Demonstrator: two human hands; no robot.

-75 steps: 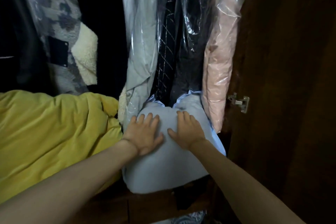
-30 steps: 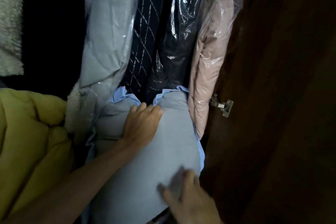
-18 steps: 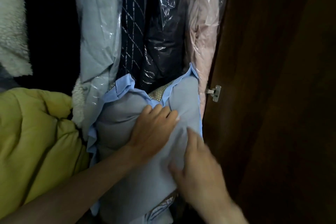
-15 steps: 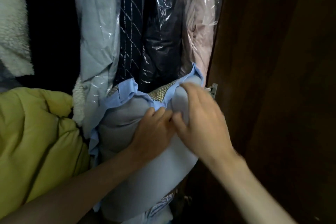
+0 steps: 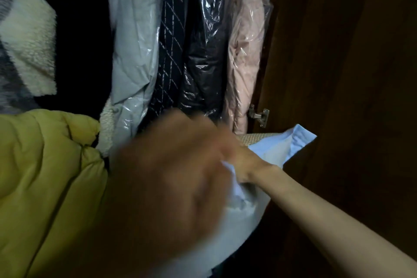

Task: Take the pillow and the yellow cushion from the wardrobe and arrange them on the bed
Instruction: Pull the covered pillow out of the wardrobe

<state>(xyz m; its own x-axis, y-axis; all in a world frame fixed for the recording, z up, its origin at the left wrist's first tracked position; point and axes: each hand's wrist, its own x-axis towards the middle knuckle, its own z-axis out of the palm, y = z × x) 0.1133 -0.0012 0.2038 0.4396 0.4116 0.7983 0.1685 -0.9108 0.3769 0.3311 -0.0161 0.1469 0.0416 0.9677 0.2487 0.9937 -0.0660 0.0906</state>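
Note:
The pale blue pillow (image 5: pixel 276 150) sits low in the wardrobe, tilted, with its frilled corner poking right toward the door. My right hand (image 5: pixel 246 161) is clenched on the pillow's upper edge. My left hand (image 5: pixel 171 176) is a large motion blur in front of the pillow and hides most of it; its grip cannot be made out. The yellow cushion (image 5: pixel 45 187) lies bunched to the left of the pillow, and neither hand touches it.
Clothes in clear plastic covers (image 5: pixel 203 52) hang right above the pillow. A fleecy cream and grey garment (image 5: pixel 29 52) hangs at the upper left. The dark wooden wardrobe door (image 5: pixel 338 74) with a metal hinge (image 5: pixel 259 116) stands close on the right.
The pillow has tipped out to the right, its corner now past the hinge. My right hand went from its front to its top edge. My left hand has swept up toward the camera and blurred.

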